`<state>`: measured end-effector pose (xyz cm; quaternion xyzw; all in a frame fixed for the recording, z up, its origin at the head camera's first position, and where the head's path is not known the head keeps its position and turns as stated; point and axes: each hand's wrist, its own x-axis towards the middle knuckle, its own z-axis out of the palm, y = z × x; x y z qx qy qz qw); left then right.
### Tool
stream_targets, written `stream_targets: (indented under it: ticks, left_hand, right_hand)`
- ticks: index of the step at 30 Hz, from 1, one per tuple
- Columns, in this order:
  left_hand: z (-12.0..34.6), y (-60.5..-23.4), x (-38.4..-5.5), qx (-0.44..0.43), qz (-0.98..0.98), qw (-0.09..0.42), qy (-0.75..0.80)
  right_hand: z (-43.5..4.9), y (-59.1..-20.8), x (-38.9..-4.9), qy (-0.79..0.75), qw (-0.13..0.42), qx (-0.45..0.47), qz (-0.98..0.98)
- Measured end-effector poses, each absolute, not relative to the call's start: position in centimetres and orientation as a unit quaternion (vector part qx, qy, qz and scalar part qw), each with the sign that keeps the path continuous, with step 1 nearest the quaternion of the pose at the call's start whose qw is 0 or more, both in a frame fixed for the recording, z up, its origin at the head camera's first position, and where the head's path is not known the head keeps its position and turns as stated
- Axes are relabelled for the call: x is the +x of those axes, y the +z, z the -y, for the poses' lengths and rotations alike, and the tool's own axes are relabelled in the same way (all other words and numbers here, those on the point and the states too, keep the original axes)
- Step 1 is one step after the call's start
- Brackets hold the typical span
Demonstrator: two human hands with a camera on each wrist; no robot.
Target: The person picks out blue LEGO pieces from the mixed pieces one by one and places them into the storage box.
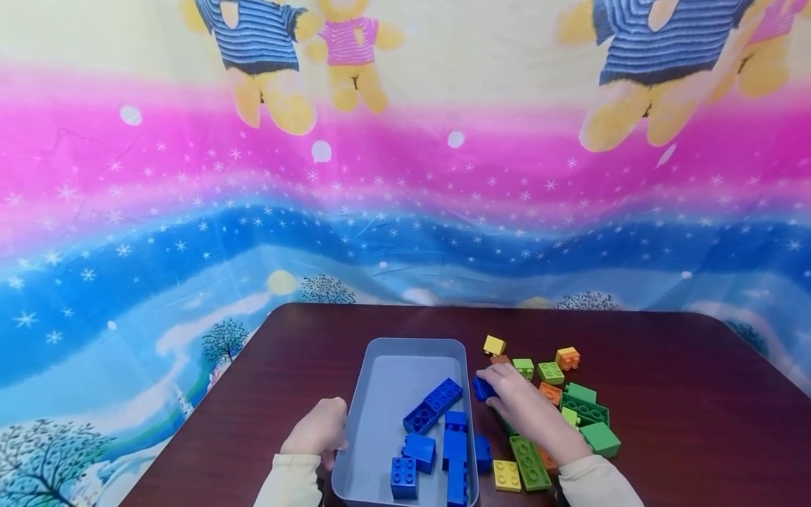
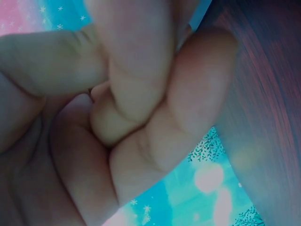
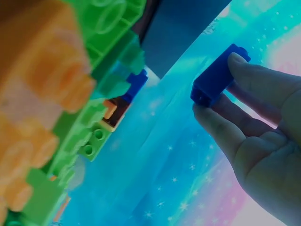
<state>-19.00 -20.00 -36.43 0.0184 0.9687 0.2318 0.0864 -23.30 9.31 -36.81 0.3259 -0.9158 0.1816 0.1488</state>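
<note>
My right hand (image 1: 527, 408) pinches a blue toy brick (image 3: 215, 77) between thumb and fingertips, close beside the right rim of a grey tray. On the tray's left side, my left hand (image 1: 319, 428) has its fingers curled at the rim of the grey tray (image 1: 374, 422); the left wrist view shows the curled fingers (image 2: 141, 103) hiding most of the edge. Several blue bricks (image 1: 419, 451) lie in the tray, mostly toward its right and near end. Another blue brick (image 1: 483, 453) sits outside, against the tray's right wall.
Right of the tray lies a loose spread of bricks: a dark green one (image 1: 586, 410), a long green one (image 1: 529, 461), yellow ones (image 1: 507, 475) and orange ones (image 1: 567, 358). The dark wooden table (image 1: 684, 394) ends at a printed cloth backdrop (image 1: 405, 176).
</note>
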Motion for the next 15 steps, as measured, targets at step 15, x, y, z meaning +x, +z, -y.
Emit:
stream_targets:
  ticks: [15]
  left_hand:
    - [20.0,-36.4,-18.9,0.020,-0.968,0.078,0.236]
  right_hand:
    - [-6.3,-36.9,-24.6,0.175,0.205,0.364,0.891]
